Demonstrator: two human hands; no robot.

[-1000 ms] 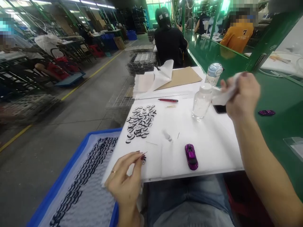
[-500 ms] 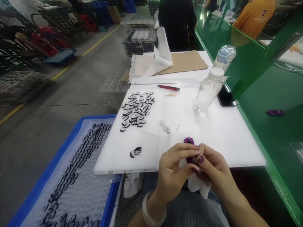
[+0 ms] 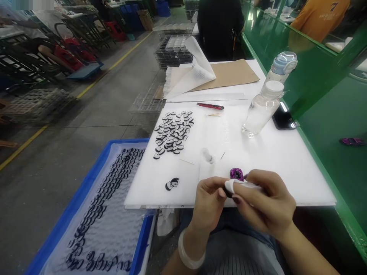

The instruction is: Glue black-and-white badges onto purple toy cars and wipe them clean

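Right hand [image 3: 265, 200] partly hides car [image 3: 236, 174] from me.
It pinches cloth [image 3: 229, 186], left hand [image 3: 208, 204] a dark part [image 3: 228, 193]; bottle [image 3: 262, 111] beyond.

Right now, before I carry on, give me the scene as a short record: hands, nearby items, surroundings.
Left hand: fingers at a dark part, mostly hidden
Right hand: white cloth over a finger, against the part
Just beyond hands: purple car on the table, partly hidden
Left on table: pile of parts; a few parts nearer
Far middle: red cutter
Right on table: bottle, phone
Floor side, left: blue tray of parts
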